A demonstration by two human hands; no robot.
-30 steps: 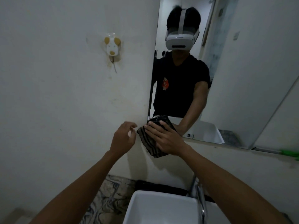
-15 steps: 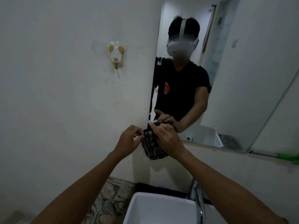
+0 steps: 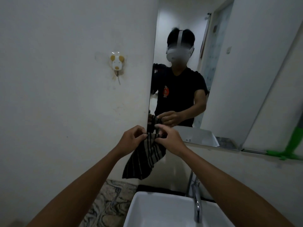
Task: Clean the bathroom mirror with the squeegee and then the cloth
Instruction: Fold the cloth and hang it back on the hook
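Note:
A dark cloth with pale stripes (image 3: 146,159) hangs unfolded in front of the wall, just below the mirror's lower left corner. My left hand (image 3: 131,138) pinches its top edge on the left. My right hand (image 3: 170,140) pinches the same edge on the right. The mirror (image 3: 229,79) fills the upper right of the view and reflects a person holding the cloth. A green squeegee (image 3: 293,145) lies at the right edge on the ledge under the mirror, partly cut off by the frame.
A white sink basin (image 3: 164,210) sits below my arms, with a chrome tap (image 3: 196,203) on its right. A small dog-shaped wall hook (image 3: 116,63) is stuck on the white wall to the left. Marbled counter (image 3: 106,202) lies left of the basin.
My right hand lifted the bunched cloth off the mirror's bottom edge. My left hand took hold of it too, and the cloth has dropped open and hangs between both hands.

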